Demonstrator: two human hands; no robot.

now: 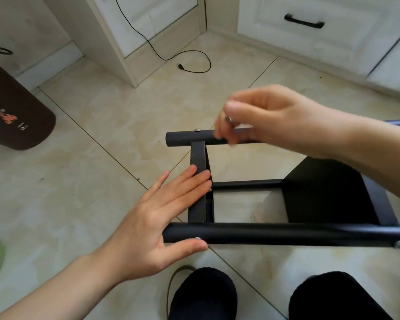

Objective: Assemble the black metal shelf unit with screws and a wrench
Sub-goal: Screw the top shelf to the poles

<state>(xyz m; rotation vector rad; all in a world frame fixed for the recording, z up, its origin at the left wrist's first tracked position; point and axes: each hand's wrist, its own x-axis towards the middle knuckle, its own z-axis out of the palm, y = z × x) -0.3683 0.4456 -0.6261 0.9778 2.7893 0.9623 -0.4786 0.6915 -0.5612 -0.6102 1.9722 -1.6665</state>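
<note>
Black metal makes up the shelf unit (286, 233), which lies on its side on the pale tile floor (90, 181), right in front of the person's knees. Two round poles run across, one near and one far. A flat bar (198, 181) joins them at the left end.

The left hand (157, 225) is flat and relaxed. Its straight fingers press on the flat bar, and its thumb touches the near pole beside a silver screw (197, 238). Another screw (197, 130) sits on top of the far pole.

The right hand (263, 118) is above the far pole. Its curled fingers pinch a small shiny metal thing (229, 119). It is blurry, so I cannot tell if it is a wrench or a screw.

White cabinets (310, 31) stand at the back. A black cable (189, 58) lies on the floor near them. A brown mat (14, 107) is on the left.
</note>
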